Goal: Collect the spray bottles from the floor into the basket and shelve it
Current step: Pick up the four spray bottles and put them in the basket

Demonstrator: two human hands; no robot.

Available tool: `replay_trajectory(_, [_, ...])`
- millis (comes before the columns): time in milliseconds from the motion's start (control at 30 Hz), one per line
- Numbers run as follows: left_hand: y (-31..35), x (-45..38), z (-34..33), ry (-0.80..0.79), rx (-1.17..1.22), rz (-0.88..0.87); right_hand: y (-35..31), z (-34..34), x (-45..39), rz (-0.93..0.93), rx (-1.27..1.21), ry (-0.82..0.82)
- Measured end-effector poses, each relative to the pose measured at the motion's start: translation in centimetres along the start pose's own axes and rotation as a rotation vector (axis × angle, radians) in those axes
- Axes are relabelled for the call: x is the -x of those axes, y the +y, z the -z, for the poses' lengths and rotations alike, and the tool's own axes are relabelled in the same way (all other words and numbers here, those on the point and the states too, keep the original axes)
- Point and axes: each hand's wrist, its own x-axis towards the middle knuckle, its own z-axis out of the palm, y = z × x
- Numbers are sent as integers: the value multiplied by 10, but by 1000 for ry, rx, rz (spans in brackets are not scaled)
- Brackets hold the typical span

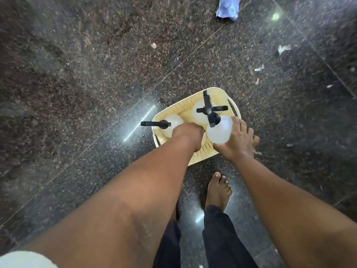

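Observation:
A pale yellow perforated basket (185,106) sits on the dark granite floor in front of my feet. Three white spray bottles with black trigger heads stand in it. My right hand (236,142) is wrapped around the nearest bottle (220,132) at the basket's right side. My left hand (190,133) reaches down into the basket beside the left bottle (172,122), whose nozzle sticks out over the left rim; its fingers are hidden, so what it holds cannot be seen. The third bottle (200,113) stands at the back.
My bare foot (218,190) and dark trouser legs are just behind the basket. A crumpled blue cloth (228,7) lies far ahead on the floor. Small white scraps (283,48) are scattered to the right.

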Motion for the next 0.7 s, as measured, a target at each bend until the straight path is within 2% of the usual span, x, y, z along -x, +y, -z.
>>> replay_trajectory(167, [-5, 1, -18, -61, 0, 35, -15, -12, -7, 9, 63, -23])
replay_trajectory(267, [-6, 2, -30, -34, 11, 48, -18, -24, -8, 19, 152, -49])
replay_trajectory(467, [-1, 1, -41, -60, 38, 31, -21, -45, -16, -47, 98, -84])
replay_trajectory(700, [-3, 3, -43, 1, 53, 43, -20, -55, -20, -82, 77, -160])
